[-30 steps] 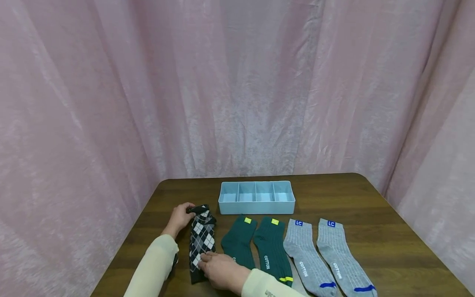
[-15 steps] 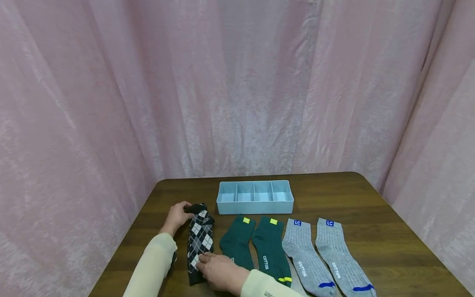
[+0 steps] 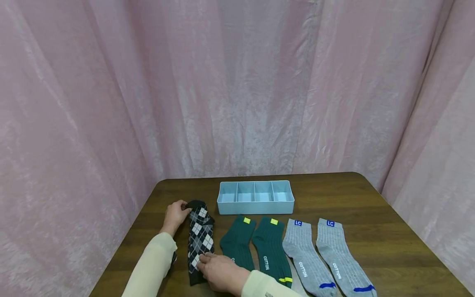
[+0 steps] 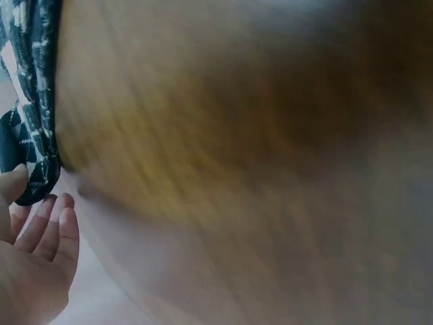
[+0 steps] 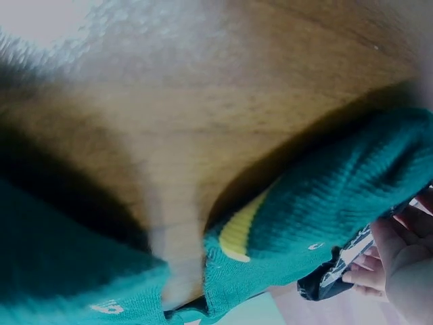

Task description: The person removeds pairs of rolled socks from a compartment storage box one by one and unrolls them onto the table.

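A black, grey and white argyle sock (image 3: 201,239) lies lengthwise at the left of the table, its dark cuff pointing away. At that cuff my left hand (image 3: 175,217) pinches the left corner; in the left wrist view the thumb of the left hand (image 4: 37,271) lies over the dark edge with the fingers below. My right hand (image 3: 222,270) rests on the sock's lower part with loosely extended fingers. In the right wrist view the right hand (image 5: 413,267) shows beside a green sock (image 5: 331,196), which partly hides the argyle one.
Two green socks with yellow labels, the nearer one (image 3: 239,243) partly under my right forearm's line, lie right of the argyle one. Two grey socks (image 3: 306,251) with blue labels follow. Behind them stands a light blue four-section box (image 3: 256,208) on the wooden table (image 3: 371,214).
The argyle sock's cuff, bunched under my left fingers before, now lies spread out flatter and farther back. My left hand has shifted slightly left; the right hand has stayed in place.
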Demonstrator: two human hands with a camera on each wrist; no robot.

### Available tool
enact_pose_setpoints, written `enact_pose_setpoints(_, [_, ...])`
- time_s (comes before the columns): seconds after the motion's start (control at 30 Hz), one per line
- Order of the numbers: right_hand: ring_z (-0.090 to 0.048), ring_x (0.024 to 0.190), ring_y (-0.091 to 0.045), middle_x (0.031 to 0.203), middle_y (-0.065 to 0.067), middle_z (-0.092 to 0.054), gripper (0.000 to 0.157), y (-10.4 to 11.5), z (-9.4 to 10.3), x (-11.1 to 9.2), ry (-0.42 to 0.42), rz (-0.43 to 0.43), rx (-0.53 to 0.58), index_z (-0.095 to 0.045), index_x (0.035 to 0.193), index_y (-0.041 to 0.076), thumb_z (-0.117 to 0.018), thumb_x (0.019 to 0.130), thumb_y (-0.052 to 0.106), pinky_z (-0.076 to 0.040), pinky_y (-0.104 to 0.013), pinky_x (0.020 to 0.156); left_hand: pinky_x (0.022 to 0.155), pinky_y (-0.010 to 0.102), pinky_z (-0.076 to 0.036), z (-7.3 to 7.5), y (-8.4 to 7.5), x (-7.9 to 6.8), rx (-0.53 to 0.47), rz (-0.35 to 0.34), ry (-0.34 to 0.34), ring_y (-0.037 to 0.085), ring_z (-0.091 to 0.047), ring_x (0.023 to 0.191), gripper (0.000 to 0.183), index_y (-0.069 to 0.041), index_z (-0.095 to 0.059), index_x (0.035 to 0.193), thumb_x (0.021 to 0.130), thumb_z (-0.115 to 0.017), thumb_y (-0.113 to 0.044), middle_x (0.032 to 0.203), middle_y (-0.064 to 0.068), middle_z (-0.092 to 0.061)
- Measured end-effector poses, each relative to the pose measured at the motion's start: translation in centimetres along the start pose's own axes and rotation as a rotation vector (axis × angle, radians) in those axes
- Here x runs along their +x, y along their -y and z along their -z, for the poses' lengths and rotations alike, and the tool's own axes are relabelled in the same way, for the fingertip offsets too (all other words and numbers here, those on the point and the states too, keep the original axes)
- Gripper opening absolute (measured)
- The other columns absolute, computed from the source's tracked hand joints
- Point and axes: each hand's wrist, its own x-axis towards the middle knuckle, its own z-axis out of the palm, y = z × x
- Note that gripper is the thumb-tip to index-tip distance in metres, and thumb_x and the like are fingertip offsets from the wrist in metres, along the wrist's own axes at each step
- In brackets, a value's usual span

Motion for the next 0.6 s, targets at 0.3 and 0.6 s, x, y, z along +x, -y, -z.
enact_pose_setpoints(0.3, [-0.052, 0.125, -0.009, 0.138, 0.003, -0.057, 0.036, -0.2, 0.3, -0.1, 0.025, -0.016, 0.003, -0.063, 0.133, 0.017, -0.064, 0.097, 0.023, -0.041, -0.019, 0.101, 0.086, 0.049, -0.051, 0.1, -0.3, -1.0, 0.127, -0.284, -0.005, 0.030, -0.062, 0.098, 0.017, -0.004, -0.072, 0.105, 0.088, -0.073, -0.004, 0.108, 0.011, -0.065])
enact_pose_setpoints(0.6, [-0.051, 0.127, -0.007, 0.138, 0.003, -0.056, 0.035, 0.1, 0.2, -0.1, 0.021, 0.007, -0.033, -0.062, 0.134, 0.017, -0.061, 0.099, 0.025, -0.038, -0.018, 0.104, 0.110, 0.059, -0.029, -0.2, -1.3, -1.3, 0.385, -0.349, 0.317, 0.038, -0.036, 0.140, 0.035, -0.004, -0.062, 0.132, 0.099, -0.059, -0.014, 0.149, 0.017, -0.046])
